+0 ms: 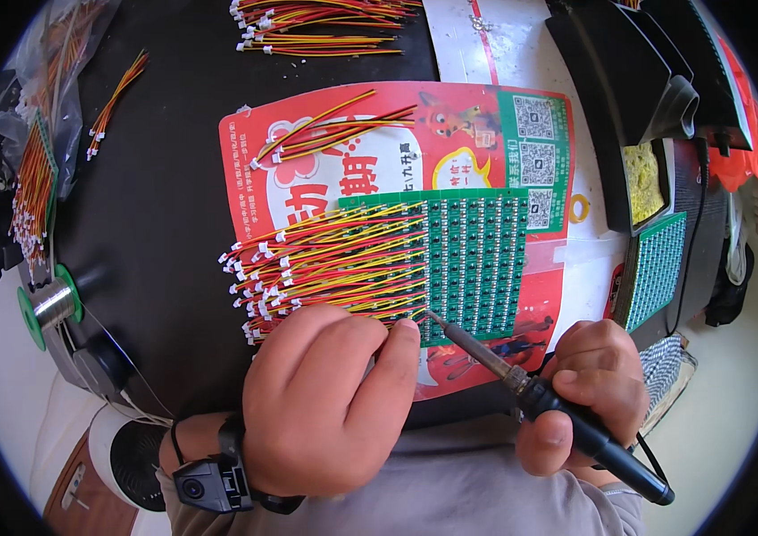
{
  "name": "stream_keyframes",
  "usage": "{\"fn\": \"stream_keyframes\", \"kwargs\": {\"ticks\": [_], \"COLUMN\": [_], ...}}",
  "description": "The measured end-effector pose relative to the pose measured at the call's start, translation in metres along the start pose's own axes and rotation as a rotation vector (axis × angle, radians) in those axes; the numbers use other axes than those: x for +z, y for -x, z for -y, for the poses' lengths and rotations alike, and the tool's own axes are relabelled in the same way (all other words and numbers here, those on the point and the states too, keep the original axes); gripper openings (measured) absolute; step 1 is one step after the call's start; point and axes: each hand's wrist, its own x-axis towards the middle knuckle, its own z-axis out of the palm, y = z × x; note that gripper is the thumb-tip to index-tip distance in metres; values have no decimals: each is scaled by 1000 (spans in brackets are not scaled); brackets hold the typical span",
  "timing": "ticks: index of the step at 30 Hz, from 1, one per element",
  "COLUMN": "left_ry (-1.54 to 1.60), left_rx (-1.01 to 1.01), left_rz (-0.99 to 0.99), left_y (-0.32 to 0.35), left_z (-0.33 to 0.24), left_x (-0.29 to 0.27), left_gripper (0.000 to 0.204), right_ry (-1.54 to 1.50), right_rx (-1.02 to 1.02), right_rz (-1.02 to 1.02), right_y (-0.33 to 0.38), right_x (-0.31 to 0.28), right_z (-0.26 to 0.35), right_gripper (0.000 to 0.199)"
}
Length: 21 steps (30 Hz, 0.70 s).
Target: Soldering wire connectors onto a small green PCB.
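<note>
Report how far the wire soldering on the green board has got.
Done: most rows of the green board panel already carry red-and-yellow wire leads. In hand: the right hand puts the soldering iron tip to the bottom row, where the left hand steadies a wire. Left: loose leads lie above, unattached.

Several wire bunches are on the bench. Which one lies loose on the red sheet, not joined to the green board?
The small wire bunch near the red sheet's top edge, above the green board; the other loose bunches lie off the sheet.
</note>
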Motion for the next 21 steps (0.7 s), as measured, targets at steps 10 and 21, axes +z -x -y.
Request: {"fn": "stream_keyframes", "kwargs": {"ticks": [10, 21], "left_ry": [-1, 12], "left_rx": [-3, -30], "left_rz": [-4, -3], "left_y": [0, -1], "left_z": [0, -2], "left_x": [0, 0], "left_gripper": [29, 28], "right_ry": [-33, -30], "right_rx": [-4, 14], "right_rz": [-49, -29], "right_y": [1, 2], "right_x": [-1, -1], "right_z": [-1, 0], "right_gripper": [31, 31]}}
